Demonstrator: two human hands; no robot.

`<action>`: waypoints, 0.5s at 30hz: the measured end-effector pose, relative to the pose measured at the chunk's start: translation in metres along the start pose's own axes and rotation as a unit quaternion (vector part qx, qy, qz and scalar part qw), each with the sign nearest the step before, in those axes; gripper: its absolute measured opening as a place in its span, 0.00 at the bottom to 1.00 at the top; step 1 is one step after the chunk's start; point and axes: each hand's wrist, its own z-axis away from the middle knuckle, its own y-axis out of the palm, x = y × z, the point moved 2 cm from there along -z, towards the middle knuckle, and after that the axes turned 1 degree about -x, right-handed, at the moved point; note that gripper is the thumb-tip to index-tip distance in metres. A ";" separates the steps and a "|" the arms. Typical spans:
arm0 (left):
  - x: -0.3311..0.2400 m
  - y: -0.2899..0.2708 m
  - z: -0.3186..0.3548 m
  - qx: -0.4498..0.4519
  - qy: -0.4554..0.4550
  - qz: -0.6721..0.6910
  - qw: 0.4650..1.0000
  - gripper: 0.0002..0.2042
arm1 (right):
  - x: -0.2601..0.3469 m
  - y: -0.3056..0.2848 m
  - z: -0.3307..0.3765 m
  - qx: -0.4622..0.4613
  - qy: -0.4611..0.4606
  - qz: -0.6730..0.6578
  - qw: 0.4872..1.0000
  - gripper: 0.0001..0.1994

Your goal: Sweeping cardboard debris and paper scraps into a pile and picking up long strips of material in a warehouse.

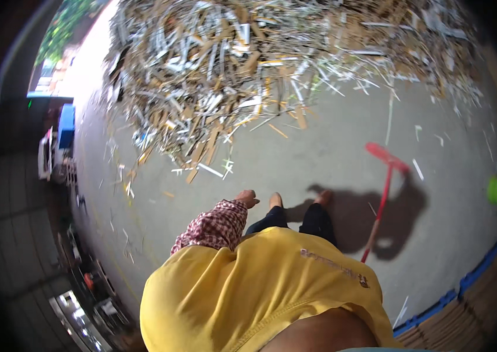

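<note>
Broom (382, 193) stands to my right, its red head on the floor (319, 135) short of the scrap pile (231, 64). My right hand on it is hidden, so I cannot tell its grip. Left hand (248, 198) hangs loosely curled, holding nothing. I judge loose strips could snag the broom or trip my feet.

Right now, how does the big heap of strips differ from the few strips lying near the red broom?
The heap of strips is dense and tangled, piece over piece; the loose strips by the red broom lie apart, flat on the concrete floor. The heap mixes tan wooden pieces with white ones; the loose strips look mostly white. The heap is far ahead of the left hand; the loose strips are off to the right. Both are thin, long scraps.
</note>
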 end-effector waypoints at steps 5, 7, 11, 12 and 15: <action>0.009 -0.011 0.026 -0.103 0.080 0.207 0.970 0.20 | 0.199 0.040 -0.088 -0.022 -0.011 -0.001 1.000 0.18; 0.017 -0.014 0.036 -0.171 0.142 0.255 0.941 0.19 | 0.267 0.065 -0.104 0.134 -0.029 -0.211 0.968 0.14; 0.072 -0.012 0.061 -0.205 0.120 0.384 0.892 0.20 | 0.299 0.142 -0.052 0.119 -0.071 -0.088 0.986 0.11; 0.091 -0.012 0.068 -0.227 0.104 0.395 0.884 0.20 | 0.295 0.159 -0.029 0.091 -0.087 -0.043 0.991 0.08; 0.151 -0.018 0.087 -0.266 0.063 0.401 0.874 0.22 | 0.285 0.198 0.039 0.049 -0.213 0.159 0.963 0.09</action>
